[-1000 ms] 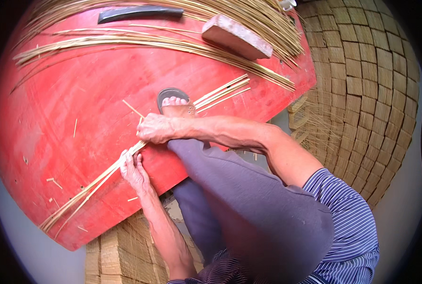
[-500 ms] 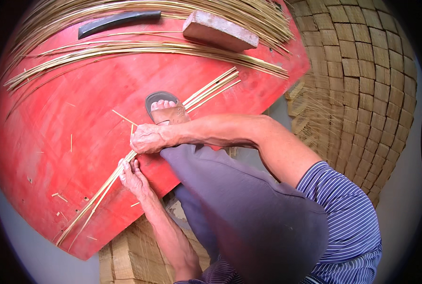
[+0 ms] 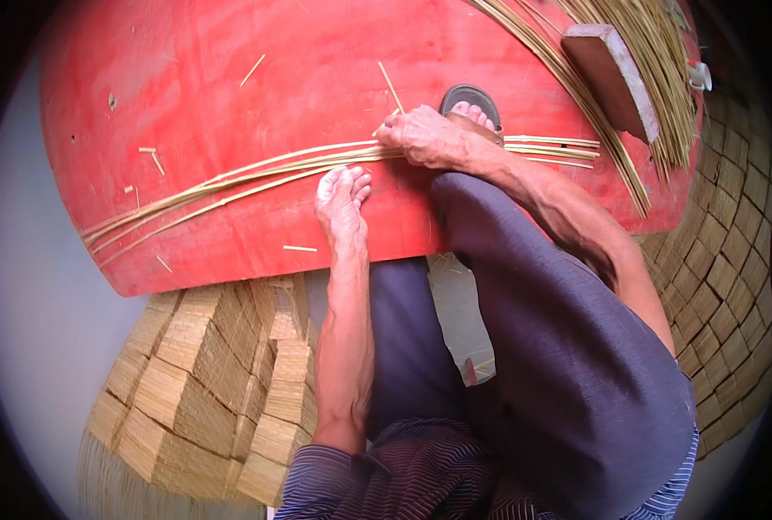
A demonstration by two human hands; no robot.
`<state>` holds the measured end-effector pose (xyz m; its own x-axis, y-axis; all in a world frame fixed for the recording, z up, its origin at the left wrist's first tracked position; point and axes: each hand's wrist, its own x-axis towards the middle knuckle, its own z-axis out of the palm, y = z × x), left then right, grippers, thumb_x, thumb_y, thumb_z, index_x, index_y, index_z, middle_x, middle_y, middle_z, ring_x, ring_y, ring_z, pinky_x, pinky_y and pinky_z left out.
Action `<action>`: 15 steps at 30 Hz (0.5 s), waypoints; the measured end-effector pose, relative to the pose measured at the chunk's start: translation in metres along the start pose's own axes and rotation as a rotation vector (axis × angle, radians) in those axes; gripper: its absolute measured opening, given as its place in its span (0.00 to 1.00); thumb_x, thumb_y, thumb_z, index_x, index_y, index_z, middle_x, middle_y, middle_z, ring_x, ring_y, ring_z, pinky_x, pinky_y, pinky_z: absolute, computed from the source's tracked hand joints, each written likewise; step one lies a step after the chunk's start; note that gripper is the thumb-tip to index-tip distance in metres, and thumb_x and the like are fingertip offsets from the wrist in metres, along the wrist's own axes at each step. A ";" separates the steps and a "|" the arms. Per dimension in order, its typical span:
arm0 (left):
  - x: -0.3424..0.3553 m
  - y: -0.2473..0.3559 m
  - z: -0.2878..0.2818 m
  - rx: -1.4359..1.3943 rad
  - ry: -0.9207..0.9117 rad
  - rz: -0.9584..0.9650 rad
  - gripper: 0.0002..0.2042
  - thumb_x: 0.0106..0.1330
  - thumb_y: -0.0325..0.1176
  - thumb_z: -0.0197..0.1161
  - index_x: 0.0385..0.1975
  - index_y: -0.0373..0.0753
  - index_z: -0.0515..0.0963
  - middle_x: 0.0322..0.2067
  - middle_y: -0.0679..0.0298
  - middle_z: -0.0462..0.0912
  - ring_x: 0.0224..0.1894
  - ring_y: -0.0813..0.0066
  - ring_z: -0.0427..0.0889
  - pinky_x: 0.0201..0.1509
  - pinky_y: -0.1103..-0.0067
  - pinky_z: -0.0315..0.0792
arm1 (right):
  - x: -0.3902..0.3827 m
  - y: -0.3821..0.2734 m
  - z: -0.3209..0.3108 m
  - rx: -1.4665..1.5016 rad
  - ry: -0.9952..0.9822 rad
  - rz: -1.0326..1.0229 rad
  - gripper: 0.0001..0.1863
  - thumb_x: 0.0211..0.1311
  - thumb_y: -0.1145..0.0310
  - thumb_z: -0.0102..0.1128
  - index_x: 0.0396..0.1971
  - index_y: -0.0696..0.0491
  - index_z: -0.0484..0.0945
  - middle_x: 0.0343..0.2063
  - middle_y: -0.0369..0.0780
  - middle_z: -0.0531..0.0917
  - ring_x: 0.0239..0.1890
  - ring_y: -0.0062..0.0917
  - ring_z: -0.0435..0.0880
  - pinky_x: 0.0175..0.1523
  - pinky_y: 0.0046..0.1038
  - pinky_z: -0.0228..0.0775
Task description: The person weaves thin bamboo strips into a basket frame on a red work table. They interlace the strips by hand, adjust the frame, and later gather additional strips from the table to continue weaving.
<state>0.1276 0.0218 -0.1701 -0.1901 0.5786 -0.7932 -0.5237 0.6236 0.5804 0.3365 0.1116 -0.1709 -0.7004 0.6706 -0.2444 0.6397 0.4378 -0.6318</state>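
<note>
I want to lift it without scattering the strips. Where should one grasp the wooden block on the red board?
Probably the wooden block across its two long sides near the middle, coming from above: it lies flat on the loose strips, long and narrow, its top face clear.

A red board [image 3: 230,78] is seen laid flat, its curved lower edge resting over woven mats [image 3: 221,373]. A long bundle of thin strips [image 3: 230,178] is stretched across the board from lower left towards the right. A thicker sheaf of strips [image 3: 637,95] is spread along the upper right edge, weighted by a brown block [image 3: 611,74]. Short offcuts [image 3: 252,69] are scattered over the red surface. A sandalled foot [image 3: 473,108] is planted on the board beside the bundle. More woven matting [image 3: 733,260] is seen under the board's right side.
</note>
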 end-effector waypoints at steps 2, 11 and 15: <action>-0.006 0.000 0.002 0.203 0.046 0.051 0.11 0.70 0.29 0.64 0.47 0.33 0.75 0.36 0.57 0.85 0.31 0.71 0.85 0.35 0.78 0.80 | 0.000 -0.001 -0.003 -0.024 -0.017 0.017 0.11 0.52 0.75 0.55 0.37 0.56 0.74 0.34 0.47 0.80 0.35 0.48 0.83 0.36 0.47 0.76; -0.013 0.023 0.017 1.335 -0.087 0.958 0.16 0.58 0.24 0.65 0.47 0.41 0.80 0.44 0.59 0.76 0.48 0.58 0.75 0.52 0.63 0.70 | -0.002 -0.006 -0.018 0.044 0.115 0.113 0.08 0.63 0.72 0.58 0.38 0.56 0.72 0.37 0.48 0.77 0.36 0.50 0.81 0.36 0.48 0.74; -0.008 0.013 0.004 1.453 -0.060 0.995 0.18 0.58 0.25 0.66 0.49 0.45 0.80 0.46 0.61 0.76 0.48 0.59 0.75 0.52 0.62 0.69 | -0.013 -0.007 -0.037 -0.017 0.069 0.091 0.07 0.60 0.72 0.58 0.36 0.57 0.73 0.34 0.49 0.80 0.37 0.48 0.83 0.38 0.47 0.75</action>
<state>0.1259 0.0273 -0.1550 0.0973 0.9920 -0.0801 0.8637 -0.0441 0.5021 0.3533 0.1218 -0.1356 -0.6162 0.7474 -0.2483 0.7052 0.3833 -0.5965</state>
